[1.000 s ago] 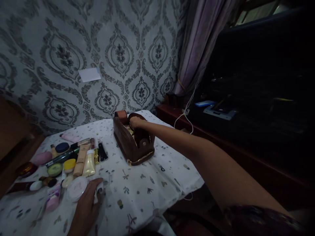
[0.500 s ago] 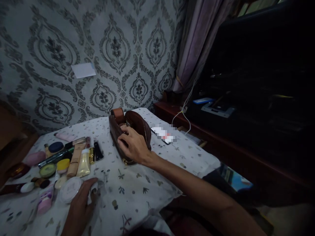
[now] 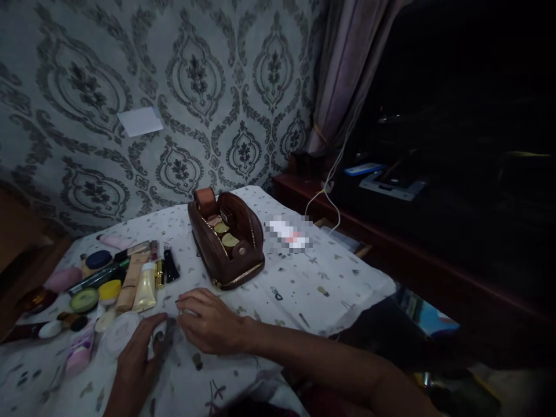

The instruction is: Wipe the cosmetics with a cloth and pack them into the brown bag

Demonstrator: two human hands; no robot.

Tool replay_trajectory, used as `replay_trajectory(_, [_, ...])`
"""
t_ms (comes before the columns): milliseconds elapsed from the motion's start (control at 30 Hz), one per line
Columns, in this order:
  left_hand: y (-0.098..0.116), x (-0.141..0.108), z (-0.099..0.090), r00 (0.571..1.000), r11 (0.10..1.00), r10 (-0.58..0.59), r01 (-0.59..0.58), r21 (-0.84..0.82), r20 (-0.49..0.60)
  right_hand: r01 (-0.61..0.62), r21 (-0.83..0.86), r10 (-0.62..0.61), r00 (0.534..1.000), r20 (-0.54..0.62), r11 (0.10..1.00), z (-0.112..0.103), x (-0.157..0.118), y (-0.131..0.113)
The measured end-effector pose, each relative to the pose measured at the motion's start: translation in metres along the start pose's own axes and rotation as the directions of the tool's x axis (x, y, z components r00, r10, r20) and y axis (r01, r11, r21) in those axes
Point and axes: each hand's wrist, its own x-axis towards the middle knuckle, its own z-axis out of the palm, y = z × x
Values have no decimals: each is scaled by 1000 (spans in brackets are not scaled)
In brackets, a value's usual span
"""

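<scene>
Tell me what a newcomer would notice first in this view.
Probably the open brown bag near the middle of the white patterned cloth, with yellowish round items inside. To its left, a crowd of cosmetics spreads across the cloth. Behind everything, the ornate wallpaper fills much of the background.

No text can be read: marks on the round white container (image 3: 120, 336), beige tube (image 3: 132, 282) and pink tube (image 3: 79, 352), all toward eight o'clock, are too small or dim; pixelation covers the flat item (image 3: 287, 234) toward five.
</scene>
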Motion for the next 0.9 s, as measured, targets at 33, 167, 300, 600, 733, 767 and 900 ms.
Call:
replay_trajectory(33, [1, 0, 0, 1000, 1000, -3, 3, 1, -5, -7, 15, 7, 1000, 16, 1000, 4, -2, 1])
replay_trajectory(167, [3, 2, -1, 1000, 1000, -12, 12, 1, -7, -29, 80, 25, 998, 56, 996, 12, -10, 3])
replay_trajectory(300, [5, 4, -3, 1000, 1000, -11, 11, 5, 0, -74, 131, 66, 996, 64, 989, 14, -12, 3])
replay_trajectory(600, [11, 7, -4, 1000, 999, -18, 17, -38, -12, -90, 225, 80, 995, 54, 970, 10, -11, 4])
replay_trajectory(733, [19, 5, -11, 999, 993, -41, 43, -113, 20, -131, 288, 111, 990, 82, 949, 12, -13, 7])
replay_trajectory(767, [20, 4, -14, 998, 990, -56, 60, -130, 29, -151, 302, 129, 987, 91, 941, 14, -14, 8])
replay_trajectory(900, [22, -1, -35, 984, 968, -178, 170, -184, -28, -211, 346, 182, 977, 113, 914, 18, -15, 8])
